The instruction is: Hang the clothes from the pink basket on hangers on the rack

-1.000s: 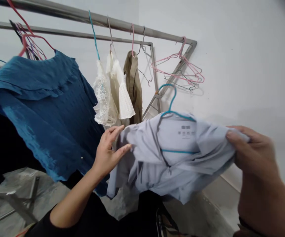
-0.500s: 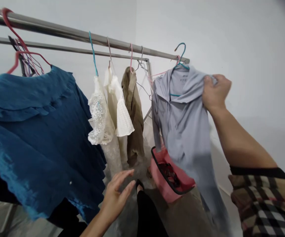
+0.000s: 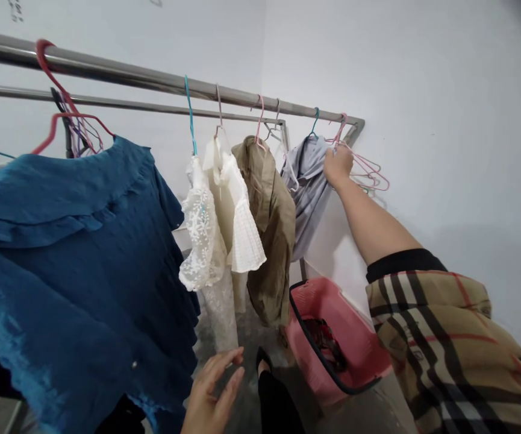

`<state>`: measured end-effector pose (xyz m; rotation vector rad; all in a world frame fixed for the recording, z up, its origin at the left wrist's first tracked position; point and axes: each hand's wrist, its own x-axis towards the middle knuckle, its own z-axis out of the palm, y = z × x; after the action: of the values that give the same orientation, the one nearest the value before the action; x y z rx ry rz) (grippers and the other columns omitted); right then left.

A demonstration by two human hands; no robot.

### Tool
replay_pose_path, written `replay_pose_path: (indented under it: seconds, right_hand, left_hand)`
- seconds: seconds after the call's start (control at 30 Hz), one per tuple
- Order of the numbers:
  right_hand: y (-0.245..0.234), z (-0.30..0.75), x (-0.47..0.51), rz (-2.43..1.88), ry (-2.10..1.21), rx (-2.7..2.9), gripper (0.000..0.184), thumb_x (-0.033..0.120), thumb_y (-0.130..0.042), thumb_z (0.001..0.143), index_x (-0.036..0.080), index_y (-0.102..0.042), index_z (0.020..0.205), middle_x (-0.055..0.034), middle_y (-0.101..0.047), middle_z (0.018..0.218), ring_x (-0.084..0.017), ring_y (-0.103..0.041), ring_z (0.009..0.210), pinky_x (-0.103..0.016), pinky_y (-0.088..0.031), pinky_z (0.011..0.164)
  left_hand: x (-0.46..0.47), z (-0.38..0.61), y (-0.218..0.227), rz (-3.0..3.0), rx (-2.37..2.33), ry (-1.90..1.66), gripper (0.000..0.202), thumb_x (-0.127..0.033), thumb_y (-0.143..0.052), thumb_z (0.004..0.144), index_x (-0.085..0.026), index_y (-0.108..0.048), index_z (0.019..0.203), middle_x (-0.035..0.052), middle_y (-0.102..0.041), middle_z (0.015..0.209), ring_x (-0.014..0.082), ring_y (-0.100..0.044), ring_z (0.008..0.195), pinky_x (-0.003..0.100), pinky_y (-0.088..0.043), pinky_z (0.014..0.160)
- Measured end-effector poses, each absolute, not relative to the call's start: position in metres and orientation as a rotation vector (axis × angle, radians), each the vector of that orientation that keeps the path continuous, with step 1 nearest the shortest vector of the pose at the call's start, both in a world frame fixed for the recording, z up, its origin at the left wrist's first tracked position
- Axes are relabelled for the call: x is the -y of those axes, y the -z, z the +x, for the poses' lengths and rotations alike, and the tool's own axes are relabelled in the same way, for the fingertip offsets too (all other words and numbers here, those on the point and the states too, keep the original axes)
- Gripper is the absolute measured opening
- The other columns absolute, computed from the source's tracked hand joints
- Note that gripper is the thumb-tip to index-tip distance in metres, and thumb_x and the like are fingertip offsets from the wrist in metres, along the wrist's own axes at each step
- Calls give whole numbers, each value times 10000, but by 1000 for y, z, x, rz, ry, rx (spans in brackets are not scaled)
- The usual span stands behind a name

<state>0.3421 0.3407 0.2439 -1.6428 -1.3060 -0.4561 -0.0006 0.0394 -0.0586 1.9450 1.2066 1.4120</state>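
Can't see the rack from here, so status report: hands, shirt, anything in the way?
Right hand gripping grey shirt near shoulder. Left hand open, nothing held. Shirt's blue hanger at the rail. Pink hangers crowding close.

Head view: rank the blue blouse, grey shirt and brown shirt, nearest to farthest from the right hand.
1. Grey shirt: touching the right hand.
2. Brown shirt: just left of the grey one.
3. Blue blouse: at the far left.

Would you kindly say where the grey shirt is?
The grey shirt is at the rail, right of centre in the head view, beside the khaki garment, held by the right hand.
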Motion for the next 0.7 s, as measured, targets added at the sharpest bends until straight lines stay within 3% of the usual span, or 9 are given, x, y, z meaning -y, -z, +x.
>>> replay_pose_path:
  seconds: [0.1,0.23,0.37,0.43,0.5,0.7]
  right_hand:
    - [-233,338,-332,-1707,358,1186,358,235,-444,919,34,-561,1191,-249,-566,1232,-304,-524,1205,-483,-376,1018]
    - [-238,305,-314,-1519,562,1215,463,330,-494,902,110,-484,1310,-205,-466,1358,-312,-425,1292,-516,-320,1059]
    - [-243,262,-314,-1375,249,1585,268,289,-529,881,117,-606,1072,-103,-627,958,-235,-575,984,-416,-432,949]
    - [-243,249,-319,-1348,59,1620,159,235,-517,877,121,-625,899,-47,-590,746,-197,-575,800,-385,-468,870]
    - [-244,243,-321,-1299,-34,1558,201,218,-466,902,127,-610,796,-9,-520,628,-163,-541,677,-362,-485,805]
    - [-238,252,-280,-1104,-99,1472,328,384,-406,971,140,-624,956,24,-461,586,-135,-509,580,-315,-491,697]
  left_hand:
    - [-39,1,59,1928,-1191,-1404,234,-333,-643,856,-314,-725,1074,19,-767,907,172,-738,871,229,-598,791]
    - [-39,4,57,1908,-1202,-1381,229,-365,-636,856,-292,-741,1046,46,-769,903,200,-740,863,268,-610,780]
    - [-34,8,54,1911,-1195,-1385,223,-375,-639,852,-285,-749,1025,56,-769,907,210,-740,854,290,-615,779]
    - [-30,8,53,1911,-1190,-1406,215,-366,-639,854,-288,-748,1023,51,-769,915,208,-738,868,292,-614,788]
    - [-25,8,53,1905,-1195,-1415,212,-361,-637,858,-285,-747,1022,49,-768,918,205,-737,877,290,-612,793]
    - [-12,2,51,1908,-1217,-1361,216,-349,-627,868,-282,-739,1040,49,-761,950,204,-729,898,301,-608,812]
